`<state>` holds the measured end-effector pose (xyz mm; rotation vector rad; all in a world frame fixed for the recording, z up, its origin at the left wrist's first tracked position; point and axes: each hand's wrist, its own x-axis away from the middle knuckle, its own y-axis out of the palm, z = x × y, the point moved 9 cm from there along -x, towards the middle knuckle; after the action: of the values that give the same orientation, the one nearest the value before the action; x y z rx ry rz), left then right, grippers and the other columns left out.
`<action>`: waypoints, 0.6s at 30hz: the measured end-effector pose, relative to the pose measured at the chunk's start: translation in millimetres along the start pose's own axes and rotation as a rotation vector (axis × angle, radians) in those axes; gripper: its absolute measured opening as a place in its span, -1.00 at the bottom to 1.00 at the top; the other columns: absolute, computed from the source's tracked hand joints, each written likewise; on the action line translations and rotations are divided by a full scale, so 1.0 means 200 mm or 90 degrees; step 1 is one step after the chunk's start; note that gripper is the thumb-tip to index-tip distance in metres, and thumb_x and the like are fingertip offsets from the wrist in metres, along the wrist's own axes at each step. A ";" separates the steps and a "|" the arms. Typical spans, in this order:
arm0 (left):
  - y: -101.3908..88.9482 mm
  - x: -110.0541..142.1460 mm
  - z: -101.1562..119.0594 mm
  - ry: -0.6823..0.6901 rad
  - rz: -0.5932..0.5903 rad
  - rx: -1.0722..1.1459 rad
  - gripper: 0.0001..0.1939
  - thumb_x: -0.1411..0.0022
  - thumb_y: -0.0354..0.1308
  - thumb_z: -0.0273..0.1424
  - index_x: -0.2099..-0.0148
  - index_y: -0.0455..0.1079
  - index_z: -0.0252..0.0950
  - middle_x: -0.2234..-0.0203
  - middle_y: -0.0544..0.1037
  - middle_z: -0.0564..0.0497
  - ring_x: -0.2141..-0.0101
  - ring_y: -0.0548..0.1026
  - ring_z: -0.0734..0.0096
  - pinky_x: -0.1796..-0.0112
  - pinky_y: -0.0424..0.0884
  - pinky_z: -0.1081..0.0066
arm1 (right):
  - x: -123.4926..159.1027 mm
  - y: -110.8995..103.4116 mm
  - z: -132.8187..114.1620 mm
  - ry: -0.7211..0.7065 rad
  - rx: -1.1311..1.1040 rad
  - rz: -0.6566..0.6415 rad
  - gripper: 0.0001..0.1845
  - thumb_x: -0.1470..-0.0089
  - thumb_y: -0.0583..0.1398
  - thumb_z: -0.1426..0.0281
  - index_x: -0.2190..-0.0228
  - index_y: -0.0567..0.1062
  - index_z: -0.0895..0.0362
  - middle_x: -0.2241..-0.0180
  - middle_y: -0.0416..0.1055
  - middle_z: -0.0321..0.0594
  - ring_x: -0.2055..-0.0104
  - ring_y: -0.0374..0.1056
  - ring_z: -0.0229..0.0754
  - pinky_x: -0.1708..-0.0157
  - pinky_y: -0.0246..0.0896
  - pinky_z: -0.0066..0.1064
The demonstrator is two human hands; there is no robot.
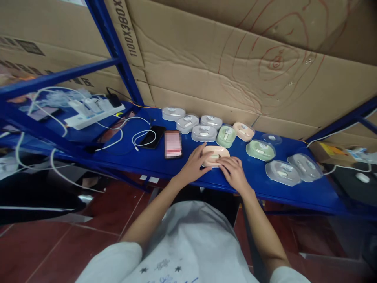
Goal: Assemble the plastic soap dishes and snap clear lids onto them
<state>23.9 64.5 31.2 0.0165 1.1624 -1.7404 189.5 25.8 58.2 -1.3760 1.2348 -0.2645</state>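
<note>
A peach oval plastic box (216,150) sits on the blue shelf in front of me, with a slot-like recess in its middle and no clear cover seen on it. My left hand (194,164) holds it by the left side, fingers over the top edge and thumb at the front. Bent fingers of my right hand (234,171) grip its front right part and hide that corner. Just behind stand a green box (226,136) and a grey box (204,133), both under clear lids.
More lidded boxes line the back, including a peach one (244,131). To the right are a green box (260,150), a loose-looking clear lid (271,138) and two grey boxes (283,173). A lit phone (173,144), dark phone (153,136), white cable (134,139) and power strip (96,116) lie left.
</note>
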 end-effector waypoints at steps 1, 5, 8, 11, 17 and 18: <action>0.01 0.00 0.00 0.005 -0.011 -0.005 -0.39 -0.38 0.33 -0.32 -0.42 0.33 -0.12 -0.52 0.07 -0.19 -0.50 0.05 -0.14 -0.44 0.13 -0.20 | 0.00 0.03 -0.02 -0.005 0.005 -0.012 -0.64 -0.49 0.08 0.33 -0.18 0.54 -0.06 -0.11 0.60 -0.15 -0.19 0.47 -0.04 -0.24 0.18 -0.02; 0.05 0.00 -0.01 0.015 -0.030 -0.004 -0.54 -0.43 0.29 -0.29 -0.32 0.46 -0.13 -0.47 0.22 -0.15 -0.50 0.06 -0.13 -0.43 0.17 -0.22 | 0.03 0.08 -0.10 -0.030 0.021 -0.032 -0.53 -0.48 0.05 0.39 -0.31 0.43 -0.08 -0.15 0.57 -0.14 -0.23 0.44 -0.04 -0.26 0.17 -0.02; 0.03 0.00 0.01 0.027 -0.023 -0.013 -0.60 -0.47 0.23 -0.26 -0.30 0.48 -0.17 -0.48 0.22 -0.17 -0.50 0.09 -0.09 -0.44 0.14 -0.21 | 0.03 -0.01 -0.02 -0.030 0.020 -0.005 -0.52 -0.47 0.03 0.41 -0.30 0.44 -0.09 -0.19 0.56 -0.16 -0.26 0.43 -0.03 -0.30 0.17 0.00; 0.02 0.00 0.04 0.031 -0.025 -0.022 -0.63 -0.50 0.19 -0.24 -0.25 0.50 -0.21 -0.47 0.23 -0.19 -0.50 0.10 -0.08 -0.45 0.13 -0.19 | -0.04 -0.24 0.34 0.053 0.087 0.031 -0.53 -0.43 0.02 0.41 -0.22 0.52 -0.01 -0.20 0.54 -0.11 -0.28 0.41 0.04 -0.30 0.21 0.02; 0.02 -0.01 0.03 -0.003 -0.050 -0.006 -0.62 -0.47 0.22 -0.25 -0.25 0.52 -0.20 -0.48 0.21 -0.19 -0.50 0.07 -0.17 -0.41 0.19 -0.21 | -0.20 -0.65 1.18 0.280 0.303 -0.049 -0.62 -0.36 0.08 0.46 -0.05 0.62 0.15 0.02 0.61 0.15 -0.02 0.53 0.12 -0.07 0.37 0.07; 0.02 -0.01 0.03 -0.004 -0.052 -0.003 -0.62 -0.47 0.22 -0.25 -0.26 0.51 -0.21 -0.48 0.21 -0.19 -0.50 0.06 -0.16 -0.41 0.19 -0.20 | -0.22 -0.67 1.22 0.266 0.302 -0.054 -0.68 -0.38 0.13 0.41 -0.04 0.61 0.15 0.01 0.60 0.13 -0.01 0.53 0.08 -0.06 0.39 0.03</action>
<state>30.0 61.7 31.4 -0.0401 1.1769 -1.8070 425.6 166.1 126.5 -0.9840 1.3410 -0.8811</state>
